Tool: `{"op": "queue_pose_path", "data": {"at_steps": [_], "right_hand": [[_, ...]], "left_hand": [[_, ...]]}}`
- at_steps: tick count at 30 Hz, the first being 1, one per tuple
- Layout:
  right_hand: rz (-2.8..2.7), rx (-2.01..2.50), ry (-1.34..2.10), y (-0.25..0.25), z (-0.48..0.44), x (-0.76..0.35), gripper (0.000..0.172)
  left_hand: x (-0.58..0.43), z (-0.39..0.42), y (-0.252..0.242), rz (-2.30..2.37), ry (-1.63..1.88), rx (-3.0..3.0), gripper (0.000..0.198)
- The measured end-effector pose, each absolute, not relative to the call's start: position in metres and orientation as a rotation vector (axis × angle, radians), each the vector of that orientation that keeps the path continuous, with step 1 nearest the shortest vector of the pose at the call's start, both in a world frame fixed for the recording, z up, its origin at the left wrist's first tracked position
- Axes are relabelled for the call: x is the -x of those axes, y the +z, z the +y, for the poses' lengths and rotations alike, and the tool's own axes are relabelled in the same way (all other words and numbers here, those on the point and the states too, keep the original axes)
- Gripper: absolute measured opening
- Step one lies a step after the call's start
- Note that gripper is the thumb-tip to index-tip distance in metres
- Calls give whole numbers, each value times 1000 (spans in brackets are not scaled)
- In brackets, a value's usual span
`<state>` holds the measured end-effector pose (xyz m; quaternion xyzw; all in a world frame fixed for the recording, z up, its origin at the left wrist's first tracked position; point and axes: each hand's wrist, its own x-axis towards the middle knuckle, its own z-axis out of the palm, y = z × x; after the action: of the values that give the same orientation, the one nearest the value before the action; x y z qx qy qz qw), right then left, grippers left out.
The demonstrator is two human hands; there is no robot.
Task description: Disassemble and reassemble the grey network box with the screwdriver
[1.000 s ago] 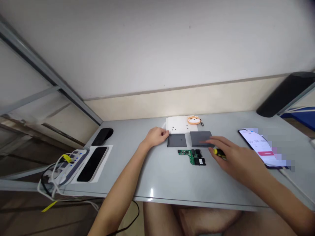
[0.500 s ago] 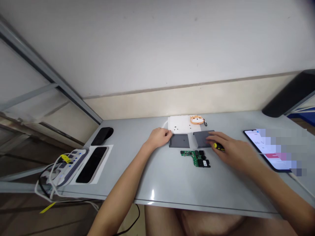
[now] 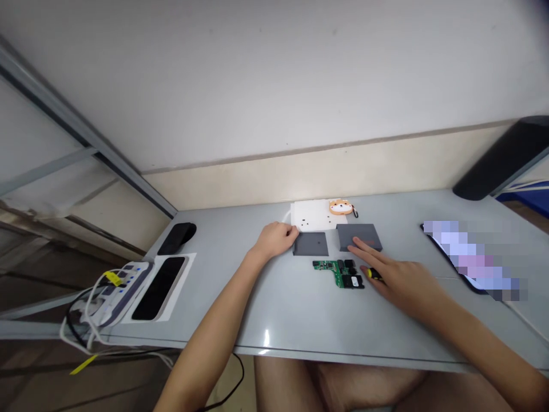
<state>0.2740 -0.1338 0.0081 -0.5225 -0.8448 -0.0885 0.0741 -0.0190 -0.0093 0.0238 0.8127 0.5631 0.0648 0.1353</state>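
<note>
My left hand rests on the table with its fingers curled at the left corner of a flat grey panel; whether it grips anything is hidden. In my right hand is a small yellow-and-black screwdriver, held low against the palm, its tip out of sight. Two fingers of that hand reach to the front of a grey casing, which lies right of the panel. Nearer to me lies a green circuit board with black parts. Several tiny dark pieces lie on white paper behind the panel.
An orange-and-white animal-faced case sits on the paper. At right lies a lit phone with a cable; a black cylinder leans behind. On the left are another phone, a black object and a power strip with cables.
My right hand has drawn slightly back and down from the grey casing, its fingers now at the casing's front edge. The casing has shifted a little right. My left hand has stayed put.
</note>
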Motion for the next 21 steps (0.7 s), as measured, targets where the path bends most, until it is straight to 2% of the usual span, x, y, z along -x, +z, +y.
{"op": "queue_pose_path", "data": {"at_steps": [14,21], "right_hand": [[-2469,1534,-53,22,-136,-283,57],[-2015,1464,-160,62,-118,-269,49]], "left_hand": [[20,-9,23,1619,202,-2349,50],[22,-8,20,1616,222,-2339,50]]}}
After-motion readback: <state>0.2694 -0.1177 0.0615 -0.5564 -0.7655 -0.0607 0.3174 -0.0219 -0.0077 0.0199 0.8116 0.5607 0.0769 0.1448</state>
